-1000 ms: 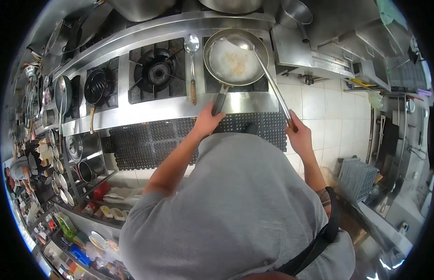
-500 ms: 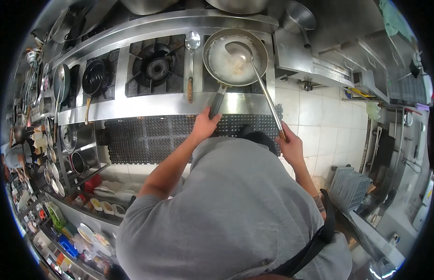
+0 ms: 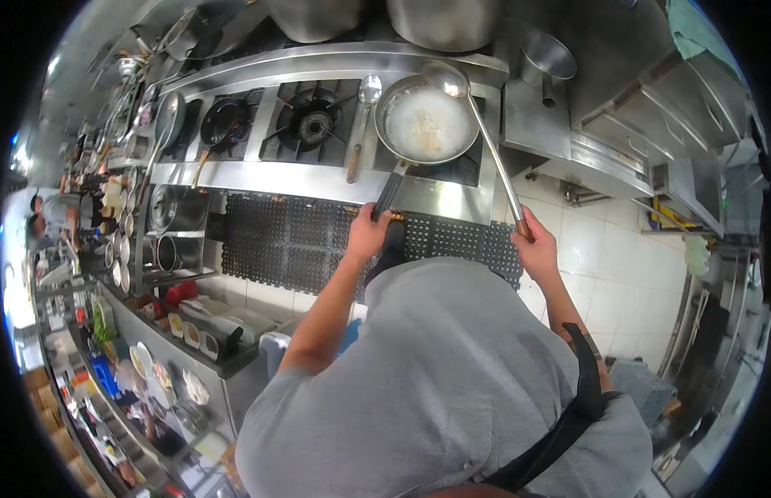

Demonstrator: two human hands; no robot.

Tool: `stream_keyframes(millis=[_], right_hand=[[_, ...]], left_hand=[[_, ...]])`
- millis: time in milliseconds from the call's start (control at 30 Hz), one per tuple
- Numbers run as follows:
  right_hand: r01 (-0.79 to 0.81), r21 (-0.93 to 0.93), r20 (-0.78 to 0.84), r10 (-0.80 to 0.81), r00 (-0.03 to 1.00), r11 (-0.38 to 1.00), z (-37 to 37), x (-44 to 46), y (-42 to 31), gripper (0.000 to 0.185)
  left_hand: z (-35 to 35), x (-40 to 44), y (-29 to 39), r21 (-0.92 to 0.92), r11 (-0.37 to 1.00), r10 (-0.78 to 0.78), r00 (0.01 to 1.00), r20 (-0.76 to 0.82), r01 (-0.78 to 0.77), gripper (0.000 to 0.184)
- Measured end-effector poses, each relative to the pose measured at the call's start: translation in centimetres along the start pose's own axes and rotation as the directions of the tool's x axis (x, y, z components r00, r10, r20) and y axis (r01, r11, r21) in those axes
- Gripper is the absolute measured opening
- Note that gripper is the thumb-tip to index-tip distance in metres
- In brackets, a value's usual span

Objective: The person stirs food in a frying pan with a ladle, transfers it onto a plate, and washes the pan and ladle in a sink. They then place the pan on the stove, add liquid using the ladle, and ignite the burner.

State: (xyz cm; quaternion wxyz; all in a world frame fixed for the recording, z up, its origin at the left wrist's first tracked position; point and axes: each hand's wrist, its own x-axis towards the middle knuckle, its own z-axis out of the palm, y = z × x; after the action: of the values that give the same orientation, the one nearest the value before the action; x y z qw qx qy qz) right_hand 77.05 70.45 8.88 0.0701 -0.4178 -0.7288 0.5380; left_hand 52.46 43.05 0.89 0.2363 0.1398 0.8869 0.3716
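A frying pan [image 3: 389,151] with frothy whitish contents sits over the right end of the stove. My left hand [image 3: 368,231] is closed around its dark handle. In my right hand [image 3: 536,242] is a long metal ladle [image 3: 495,153], gripped by its brown end. The ladle's bowl is above the pan's far right rim, out of the liquid; whether it touches the rim I cannot tell. Left of the pan, a metal spoon [image 3: 370,90] with a wooden handle lies on the stove.
Beside the spoon is a bare burner [image 3: 316,126], then a small dark pan [image 3: 223,123]. Large pots [image 3: 445,23] stand behind the stove. A metal funnel-like vessel [image 3: 548,58] is at the right. A black rubber mat [image 3: 273,236] covers the floor. Another person [image 3: 63,212] is far left.
The ladle's bowl has come up out of the pan's liquid to its far rim. My left hand has kept hold of the pan handle. The whole view has shifted.
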Motion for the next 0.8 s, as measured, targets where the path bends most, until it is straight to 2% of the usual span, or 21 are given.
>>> stream_keyframes(millis=[33,67,100,167,233,300,367,400,433,467,500,533,567,600,633,667,733,767,800], right_hand=[[-0.062,0.030,0.042,0.061,0.997,0.998,-0.7,0.0,0.0,0.062],[0.022,0.045,0.044,-0.024,0.999,0.999,-1.0,0.7,1.6,0.066],[0.027,0.045,0.064,-0.030,0.997,0.999,-1.6,1.0,2.2,0.066],[0.125,-0.005,0.101,-0.124,0.987,0.992,-2.6,1.4,3.2,0.066],[0.139,-0.022,0.143,-0.134,0.981,0.990,-3.2,2.1,4.4,0.067],[0.167,-0.040,0.182,-0.158,0.971,0.985,-3.9,2.5,4.3,0.067],[0.003,-0.131,0.207,0.024,0.978,0.991,-4.7,2.4,2.8,0.062],[0.018,-0.130,0.221,0.011,0.975,0.991,-5.1,2.6,2.9,0.062],[0.151,-0.213,0.212,-0.105,0.972,0.965,-5.8,3.0,3.2,0.062],[0.276,-0.294,0.209,-0.220,0.953,0.915,-6.5,3.4,3.4,0.062],[0.287,-0.292,0.212,-0.231,0.950,0.912,-7.4,3.3,3.0,0.062],[0.296,-0.327,0.235,-0.226,0.945,0.897,-8.6,3.0,2.2,0.061],[0.305,-0.363,0.259,-0.219,0.941,0.880,-9.8,2.8,2.0,0.061],[0.420,-0.397,0.261,-0.338,0.904,0.816,-10.9,3.3,3.2,0.060],[0.422,-0.401,0.266,-0.338,0.903,0.813,-11.7,3.7,3.2,0.060],[0.421,-0.464,0.287,-0.318,0.904,0.779,-12.4,3.5,2.7,0.060],[0.370,-0.583,0.310,-0.222,0.924,0.724,-13.1,2.7,1.0,0.057],[0.361,-0.592,0.309,-0.210,0.927,0.721,-12.7,2.7,0.8,0.057],[0.355,-0.657,0.303,-0.198,0.932,0.665,-12.3,2.8,0.4,0.057]], left_hand=[[0.5,-1.1,-0.1,0.005,1.000,-0.008,1.000,-0.019,0.008,0.055],[1.3,-2.2,-0.5,-0.034,0.999,0.011,0.996,-0.090,-0.014,0.062],[1.9,-3.5,-0.5,-0.073,0.997,0.026,0.987,-0.161,-0.038,0.069],[3.1,-6.5,-0.6,-0.148,0.989,-0.033,0.975,-0.220,0.000,0.069],[4.3,-9.6,-2.1,-0.224,0.970,-0.147,0.962,-0.228,0.095,0.065],[5.6,-13.1,-5.6,-0.179,0.979,-0.143,0.961,-0.235,0.102,0.063],[8.3,-16.7,-12.4,-0.083,0.963,-0.265,0.955,-0.132,0.255,0.056],[9.1,-19.0,-14.8,-0.054,0.939,-0.343,0.927,-0.151,0.339,0.054],[10.0,-21.7,-17.6,-0.026,0.908,-0.416,0.894,-0.170,0.418,0.052],[11.1,-24.1,-22.8,0.099,0.849,-0.504,0.852,-0.140,0.518,0.048],[11.4,-26.8,-27.9,0.276,0.814,-0.554,0.826,0.101,0.512,0.046],[13.3,-30.7,-33.3,0.421,0.897,0.228,0.958,-0.176,-0.135,0.045],[13.9,-33.8,-33.2,0.042,0.906,-0.412,0.900,-0.141,0.421,0.044],[14.2,-35.8,-33.0,-0.250,0.472,-0.849,0.512,0.128,0.845,0.044],[14.0,-37.0,-33.6,-0.253,0.468,-0.850,0.509,0.132,0.847,0.044],[13.3,-37.9,-34.6,-0.134,0.612,-0.762,0.626,0.165,0.779,0.042],[13.0,-38.8,-35.0,-0.015,0.732,-0.660,0.714,0.233,0.681,0.040],[12.3,-38.0,-34.5,0.096,0.820,-0.565,0.774,0.286,0.564,0.039],[12.5,-36.3,-34.7,0.251,0.908,-0.400,0.872,0.283,0.335,0.037]])
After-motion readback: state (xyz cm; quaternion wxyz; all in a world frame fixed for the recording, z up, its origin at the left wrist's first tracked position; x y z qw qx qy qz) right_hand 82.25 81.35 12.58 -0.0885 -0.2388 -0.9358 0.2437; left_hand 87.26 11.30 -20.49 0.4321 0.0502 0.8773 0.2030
